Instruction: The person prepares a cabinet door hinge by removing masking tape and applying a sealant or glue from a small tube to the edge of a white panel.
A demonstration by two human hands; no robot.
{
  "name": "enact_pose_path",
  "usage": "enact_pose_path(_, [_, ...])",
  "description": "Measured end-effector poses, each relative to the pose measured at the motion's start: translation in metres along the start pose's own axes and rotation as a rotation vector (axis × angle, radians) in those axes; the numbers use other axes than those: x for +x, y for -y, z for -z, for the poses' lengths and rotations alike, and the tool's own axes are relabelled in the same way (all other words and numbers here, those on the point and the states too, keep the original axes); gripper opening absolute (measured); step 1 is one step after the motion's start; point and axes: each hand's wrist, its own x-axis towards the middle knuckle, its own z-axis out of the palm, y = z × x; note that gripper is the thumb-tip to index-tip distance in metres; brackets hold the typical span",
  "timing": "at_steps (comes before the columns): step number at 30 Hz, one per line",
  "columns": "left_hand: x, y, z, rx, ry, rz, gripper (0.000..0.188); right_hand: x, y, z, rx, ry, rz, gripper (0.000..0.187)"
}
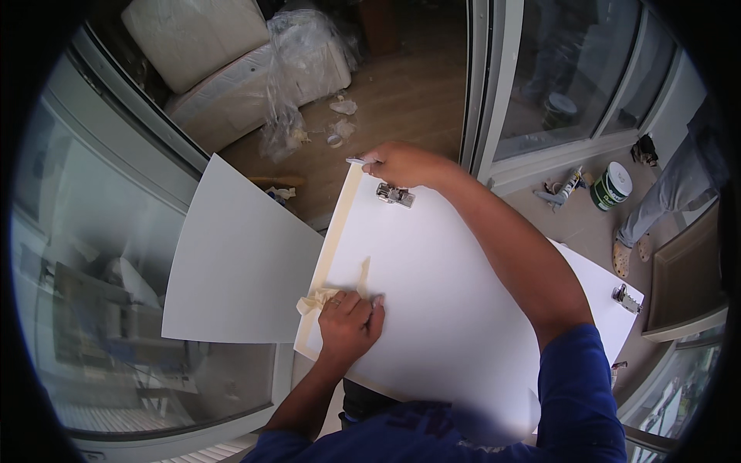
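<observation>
As left hand [349, 326] clutches tape [315, 299], right hand [395, 163] grips panel [448, 270] corner; floor [413, 100] opens beyond.

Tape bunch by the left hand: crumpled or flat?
Crumpled: the tape bunch shows loose, overlapping folds beside the left hand.

White panel [455, 270] is nicely bright, floor indoors [409, 100] is way dimmer — hazy reflections on the left glass [108, 231]. Fisheye bends the window frame [185, 438], corners go black — blue shirt [478, 424] looks blurry.
</observation>
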Motion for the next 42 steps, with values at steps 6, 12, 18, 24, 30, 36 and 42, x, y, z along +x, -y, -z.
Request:
enact_pose_path(6, [-0.001, -0.001, 0.003, 0.030, 0.008, -0.006, 0.031, -0.014, -0.024, -0.005, 0.048, -0.104, 0.100, 0.027])
enact_pose_path(12, [0.000, 0.001, 0.002, 0.020, -0.005, -0.008, 0.031, 0.000, -0.001, -0.001, -0.024, -0.038, 0.072, 0.031])
enact_pose_path(18, [0.000, 0.003, 0.000, 0.015, -0.035, -0.041, 0.031, -0.049, -0.026, 0.013, 0.033, -0.034, 0.045, 0.030])
enact_pose_path(24, [-0.010, 0.005, 0.001, 0.011, -0.025, -0.023, 0.031, -0.184, -0.031, 0.047, -0.025, -0.006, -0.194, 0.032])
enact_pose_path(30, [-0.007, 0.000, -0.006, -0.030, -0.002, -0.039, 0.032, -0.316, -0.052, 0.053, -0.072, -0.239, -0.335, 0.041])
enact_pose_path(36, [0.002, -0.004, -0.017, -0.108, -0.011, -0.038, 0.032, -0.266, -0.036, 0.044, -0.001, -0.202, -0.340, 0.042])
enact_pose_path(42, [0.010, -0.004, -0.013, -0.076, -0.027, -0.036, 0.031, -0.098, -0.050, 0.027, 0.035, -0.015, -0.127, 0.041])
